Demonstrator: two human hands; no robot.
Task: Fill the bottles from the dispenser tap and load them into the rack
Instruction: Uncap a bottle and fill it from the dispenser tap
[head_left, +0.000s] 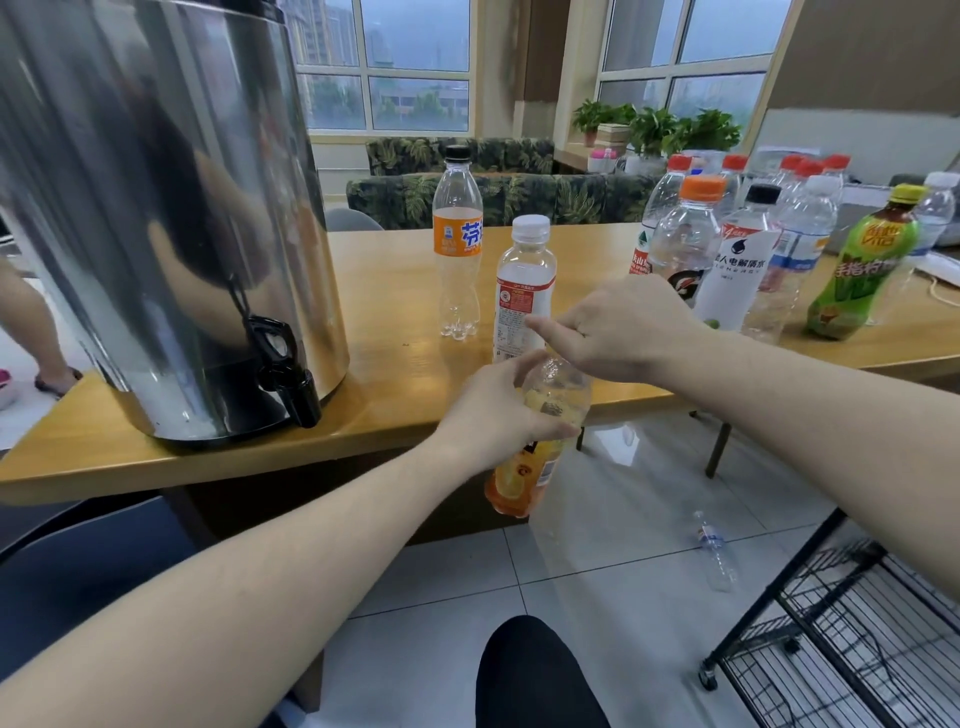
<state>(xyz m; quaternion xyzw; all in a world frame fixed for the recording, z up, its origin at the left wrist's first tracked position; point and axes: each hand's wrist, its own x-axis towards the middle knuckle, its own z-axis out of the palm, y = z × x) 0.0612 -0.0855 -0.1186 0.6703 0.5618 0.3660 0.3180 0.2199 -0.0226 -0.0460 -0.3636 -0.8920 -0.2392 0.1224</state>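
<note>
Left hand (498, 415) grips orange-label bottle (524, 467) off table (395, 410) edge, right hand (618, 332) curled at its top, cap unseen; keep upright, uncap, move under tap (291, 387).

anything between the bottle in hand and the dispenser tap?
Nothing visible. The orange-label bottle, gripped by the left hand, hangs off the table edge; the black tap overhangs that edge to its left, with open air between.

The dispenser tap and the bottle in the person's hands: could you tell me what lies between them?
Nothing: in the head view, only bare table edge separates the dispenser tap from the orange-labelled bottle gripped by the left hand.
</note>
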